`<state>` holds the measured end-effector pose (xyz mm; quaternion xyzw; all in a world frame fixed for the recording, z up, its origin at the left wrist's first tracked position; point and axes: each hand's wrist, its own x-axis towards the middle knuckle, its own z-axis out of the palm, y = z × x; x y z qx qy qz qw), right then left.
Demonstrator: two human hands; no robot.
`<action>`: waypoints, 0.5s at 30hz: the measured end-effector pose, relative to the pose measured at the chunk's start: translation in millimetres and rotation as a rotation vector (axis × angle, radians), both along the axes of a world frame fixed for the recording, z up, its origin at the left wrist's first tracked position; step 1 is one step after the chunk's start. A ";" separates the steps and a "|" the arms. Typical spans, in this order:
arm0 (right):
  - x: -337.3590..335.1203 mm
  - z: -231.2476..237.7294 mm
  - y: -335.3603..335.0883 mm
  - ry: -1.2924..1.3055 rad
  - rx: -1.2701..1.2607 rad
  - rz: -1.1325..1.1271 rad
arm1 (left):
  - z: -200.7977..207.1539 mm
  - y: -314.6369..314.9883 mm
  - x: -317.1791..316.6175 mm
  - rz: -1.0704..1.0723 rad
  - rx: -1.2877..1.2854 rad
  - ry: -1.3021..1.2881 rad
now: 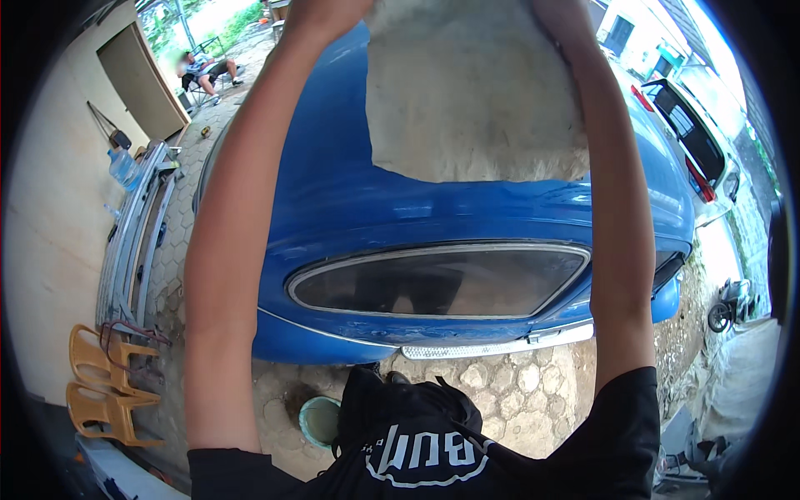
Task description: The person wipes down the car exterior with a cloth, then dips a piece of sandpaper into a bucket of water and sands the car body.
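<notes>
Both my arms reach up and forward over a blue car (400,208). A greyish-beige chamois cloth (475,92) is spread between my hands, its lower edge hanging in front of the car's roof. My left hand (337,12) is at the cloth's upper left corner, and my right hand (563,15) at its upper right. The top edge of the picture cuts off the fingers of both hands, but the cloth stays stretched between them. Below it is the car's long side window (442,282), with a dark reflection in the glass.
A pale green bucket (320,419) of cloudy water stands on the paving by my legs. Orange plastic chairs (104,408) and a metal rack (133,242) line the left wall. Far left, a person (204,73) sits on a chair. A white car (687,133) and motorcycle (731,305) are at right.
</notes>
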<state>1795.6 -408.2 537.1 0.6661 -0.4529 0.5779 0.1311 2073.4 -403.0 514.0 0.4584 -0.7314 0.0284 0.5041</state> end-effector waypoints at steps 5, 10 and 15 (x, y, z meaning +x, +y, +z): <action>16.4 -107.2 52.1 0.449 0.353 -0.139 | -109.7 51.5 6.8 -0.200 0.108 -0.097; 28.0 -163.5 74.7 0.695 0.429 -0.414 | -163.2 109.1 9.9 -0.291 0.286 -0.066; 59.1 -155.7 120.6 0.595 0.207 -0.396 | -176.0 134.4 29.0 -0.270 0.374 0.062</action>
